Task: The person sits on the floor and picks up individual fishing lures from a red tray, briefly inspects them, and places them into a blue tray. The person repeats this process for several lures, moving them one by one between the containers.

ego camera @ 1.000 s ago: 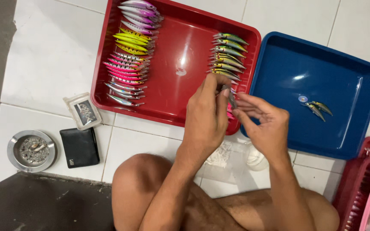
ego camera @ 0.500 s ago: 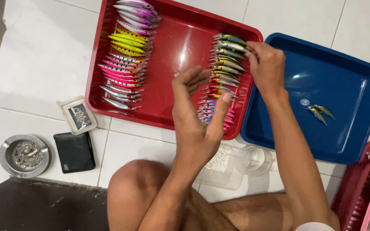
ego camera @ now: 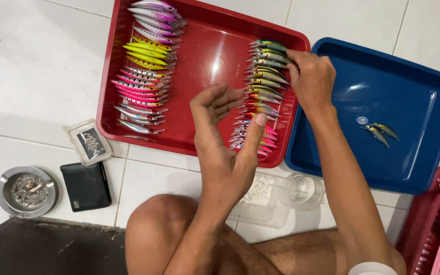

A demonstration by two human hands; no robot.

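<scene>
A red tray (ego camera: pixel 207 56) on the white tiled floor holds two columns of colourful fishing lures: a left column (ego camera: pixel 146 66) of purple, yellow, pink and silver ones, and a right column (ego camera: pixel 262 91) of green, gold and pink ones. My right hand (ego camera: pixel 311 79) rests on the upper end of the right column, fingertips touching the green lures; whether it grips one is hidden. My left hand (ego camera: pixel 225 137) hovers over the tray's near edge, empty with fingers spread. A blue tray (ego camera: pixel 408 163) to the right holds two loose lures (ego camera: pixel 380 132).
A clear plastic box (ego camera: pixel 271 198) and a clear round lid (ego camera: pixel 306 191) lie by my knee. At left sit a small clear case (ego camera: pixel 88 142), a black wallet (ego camera: pixel 85 186) and a metal ashtray (ego camera: pixel 25 191). Red and pink baskets (ego camera: pixel 434 229) stand at the lower right.
Both hands were together holding a lure over the tray's near edge. My right hand then moved up to the top of the right lure column; my left hand opened and stayed.
</scene>
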